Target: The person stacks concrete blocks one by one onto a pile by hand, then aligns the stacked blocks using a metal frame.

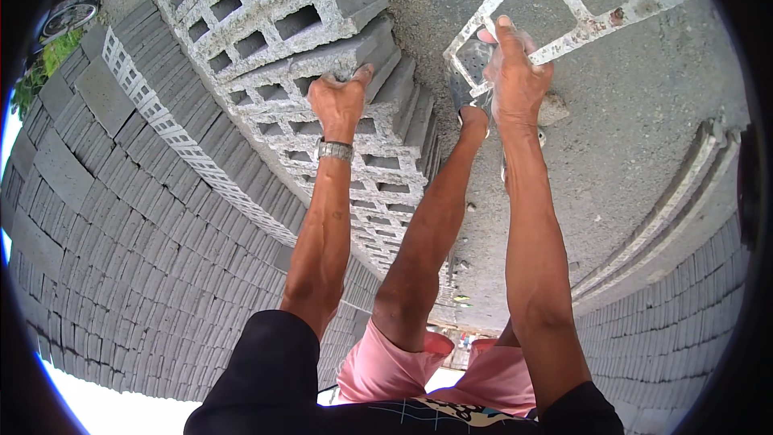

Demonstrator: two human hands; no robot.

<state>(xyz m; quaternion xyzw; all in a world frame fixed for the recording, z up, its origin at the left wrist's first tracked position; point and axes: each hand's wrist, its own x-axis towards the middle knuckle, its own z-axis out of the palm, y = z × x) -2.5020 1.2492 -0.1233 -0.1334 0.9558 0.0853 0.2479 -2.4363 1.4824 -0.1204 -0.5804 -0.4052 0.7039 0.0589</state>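
My left hand (338,101), a watch on its wrist, is closed on the end of a hollow concrete block (366,42) in a tall stack. Its thumb lies on the block's side, and the other fingers curl into a hollow out of sight. To the right, my right hand (519,72) grips a white-painted metal frame (573,42) with rust spots and square openings. The frame is held above the ground, its far end running off to the upper right. Part of the grip is hidden behind the hand.
More hollow blocks (302,20) rise in the stack on my left. Beyond them stands a long wall of stacked blocks (121,266). A stone (553,110) lies on the gritty ground beside my foot. Rails or a low ledge (644,229) and further stacked blocks (668,330) are on the right.
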